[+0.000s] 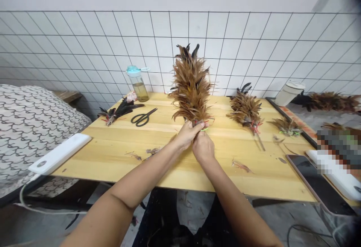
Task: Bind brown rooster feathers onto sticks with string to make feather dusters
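A tall brown feather duster head (190, 87) stands upright over the wooden table (118, 153), held at its base. My left hand (186, 134) is closed round the bottom of the feathers, where red and green thread shows. My right hand (203, 147) is closed just below it, gripping the lower end of the same bundle. Both hands touch each other near the table's middle.
Black scissors (143, 117) and a dark feather bundle (118, 110) lie at the left. A water bottle (138, 83) stands at the back. More brown feather bundles (246, 110) lie right. A phone (317, 183) and white boxes (59, 153) sit at the table's edges. A wire grid covers the wall.
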Demonstrator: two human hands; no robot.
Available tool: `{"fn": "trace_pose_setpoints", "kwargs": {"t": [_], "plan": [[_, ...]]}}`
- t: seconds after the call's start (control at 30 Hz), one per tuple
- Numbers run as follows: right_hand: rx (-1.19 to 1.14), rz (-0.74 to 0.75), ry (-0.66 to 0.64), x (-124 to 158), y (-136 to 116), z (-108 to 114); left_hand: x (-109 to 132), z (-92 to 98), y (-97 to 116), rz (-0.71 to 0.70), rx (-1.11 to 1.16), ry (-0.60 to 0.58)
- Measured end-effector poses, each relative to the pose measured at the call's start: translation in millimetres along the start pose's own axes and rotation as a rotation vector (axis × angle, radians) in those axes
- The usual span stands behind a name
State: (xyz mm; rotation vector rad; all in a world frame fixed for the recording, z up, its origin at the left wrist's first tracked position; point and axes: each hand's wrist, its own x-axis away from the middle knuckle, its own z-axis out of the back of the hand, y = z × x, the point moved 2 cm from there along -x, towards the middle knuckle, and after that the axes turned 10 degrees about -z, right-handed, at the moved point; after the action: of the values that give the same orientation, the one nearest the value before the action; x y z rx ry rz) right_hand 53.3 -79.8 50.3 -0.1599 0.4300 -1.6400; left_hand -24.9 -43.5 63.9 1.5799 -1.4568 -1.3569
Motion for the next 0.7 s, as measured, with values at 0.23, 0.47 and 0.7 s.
{"fn": "trace_pose_setpoints", "kwargs": {"t": [0.23,0.47,0.7], "plan": [[-0.570,0.287,-0.594,-22,-5,10,-4,52.4,11,0.063,0.012,-0.148],[-0.859,0.205,-0.714,-41,-31,-9,-7,74.9,16,0.035,-0.062,-0.183],[-1.019,0.182,-0.454,-49,-21,-33,-4,77.0,19,-0.003,-0.102,-0.215]]}}
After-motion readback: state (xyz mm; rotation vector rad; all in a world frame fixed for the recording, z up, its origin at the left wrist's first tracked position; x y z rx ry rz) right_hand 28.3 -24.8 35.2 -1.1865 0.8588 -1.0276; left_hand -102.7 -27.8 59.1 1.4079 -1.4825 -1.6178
